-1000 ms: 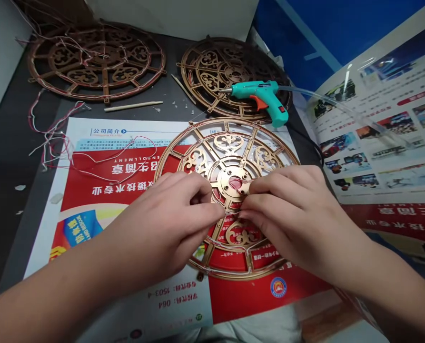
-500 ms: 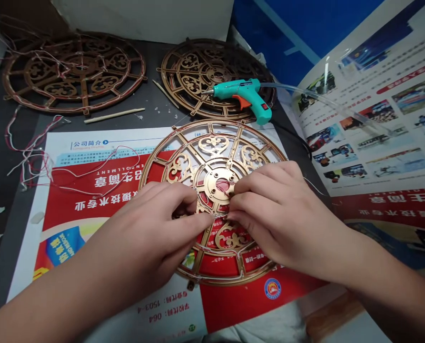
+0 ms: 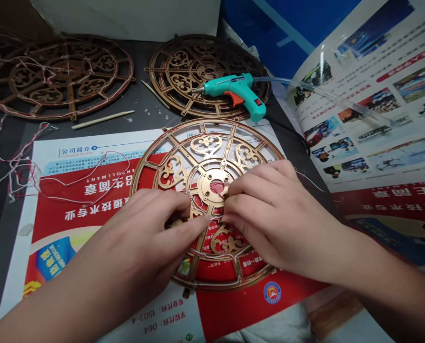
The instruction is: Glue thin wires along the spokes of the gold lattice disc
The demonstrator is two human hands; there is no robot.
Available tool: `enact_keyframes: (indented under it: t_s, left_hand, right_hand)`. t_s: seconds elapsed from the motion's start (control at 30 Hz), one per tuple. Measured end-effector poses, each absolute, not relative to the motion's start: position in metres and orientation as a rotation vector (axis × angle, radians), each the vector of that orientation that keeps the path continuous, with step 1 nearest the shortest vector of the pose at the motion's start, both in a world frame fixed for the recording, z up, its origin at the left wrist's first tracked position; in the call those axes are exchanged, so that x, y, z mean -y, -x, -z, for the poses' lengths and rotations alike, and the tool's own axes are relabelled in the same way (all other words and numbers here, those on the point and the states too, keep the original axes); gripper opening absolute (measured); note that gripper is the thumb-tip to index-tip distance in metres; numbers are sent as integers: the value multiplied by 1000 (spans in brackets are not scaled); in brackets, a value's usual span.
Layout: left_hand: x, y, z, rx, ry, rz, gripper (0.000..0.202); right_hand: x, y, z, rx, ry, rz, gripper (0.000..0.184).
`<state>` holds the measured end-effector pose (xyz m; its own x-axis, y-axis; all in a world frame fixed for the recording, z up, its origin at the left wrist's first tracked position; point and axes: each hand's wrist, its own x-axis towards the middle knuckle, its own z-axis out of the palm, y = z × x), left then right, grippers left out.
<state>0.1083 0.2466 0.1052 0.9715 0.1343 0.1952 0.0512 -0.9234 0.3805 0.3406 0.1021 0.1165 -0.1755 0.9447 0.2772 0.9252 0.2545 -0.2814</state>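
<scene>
Fretwork wheel (image 3: 207,145), thin, light and probably brittle, lies flat on a red printed sheet (image 3: 73,209); its outer rim (image 3: 133,178) looks safest to hold. Left hand (image 3: 144,233) and right hand (image 3: 260,214) curl in at the hub (image 3: 201,183), whether gripping anything too fine to tell.

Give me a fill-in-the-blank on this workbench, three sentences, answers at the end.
The hot glue gun rests on the ____ one of the two fretwork discs at the back. The left hand and right hand both work near the ____ of the front disc. The loose wires left of the front disc are red and ____.

Missing words in order: right; centre; white.
</scene>
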Motion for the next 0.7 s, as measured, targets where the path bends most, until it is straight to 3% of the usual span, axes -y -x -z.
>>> enact_keyframes:
  t_s: [0.3,0.47,0.7]
  left_hand:
    - [-245,-109,-105,-155,-2755,-281,32]
    - [-245,-109,-105,-168,-2758,-268,22]
    - [-244,-106,-109,-159,-2761,-263,25]
  right_hand:
    - [-98,-345,-118,2117,1746,-137,20]
    - [-97,-346,-119,2135,1765,-149,18]
    - [-105,-346,-122,2176,1755,-126,20]
